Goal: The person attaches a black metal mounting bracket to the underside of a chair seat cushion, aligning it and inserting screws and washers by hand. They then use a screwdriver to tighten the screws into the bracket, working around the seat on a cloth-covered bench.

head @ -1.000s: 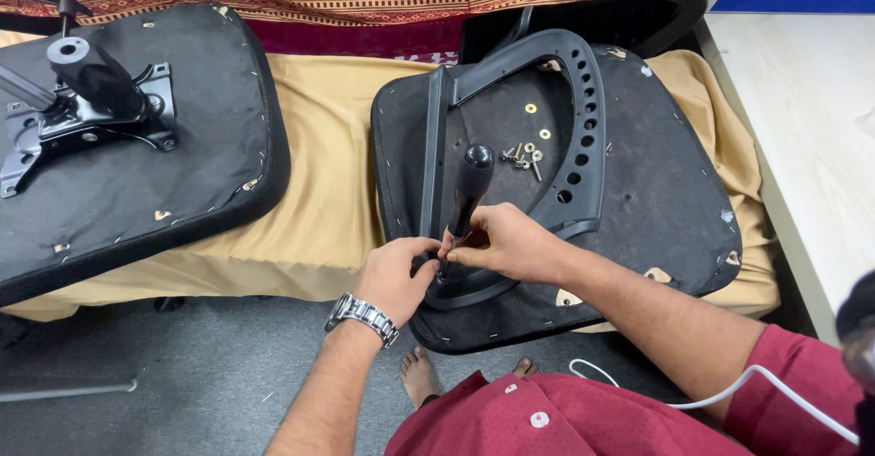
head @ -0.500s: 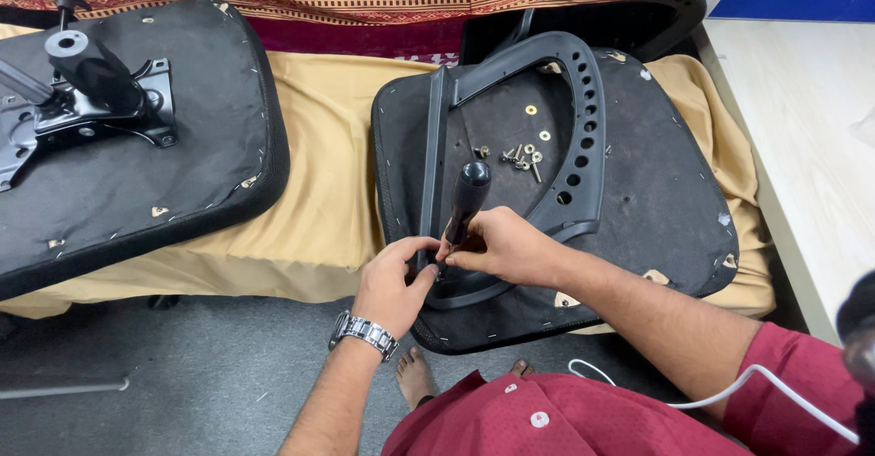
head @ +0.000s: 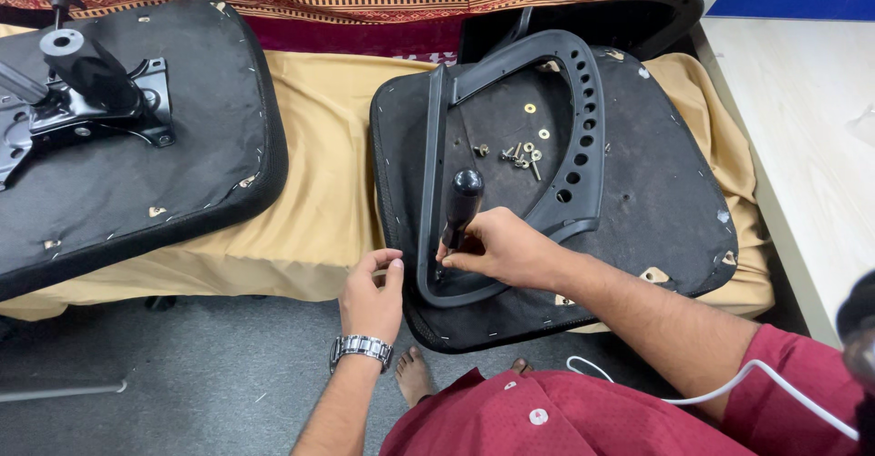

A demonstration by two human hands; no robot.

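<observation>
Nearby, loose screws and washers (head: 521,153) inside the armrest loop (head: 583,128)

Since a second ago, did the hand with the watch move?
Yes. The left hand has slid left off the armrest frame, away from the screwdriver; it now sits at the seat's edge.

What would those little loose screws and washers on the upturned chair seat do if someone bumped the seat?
The screws and washers lie loose and unfixed on the chair seat, so they would probably scatter. The round washers could roll. They look small and light, so likely fiddly to pinch up.
</observation>
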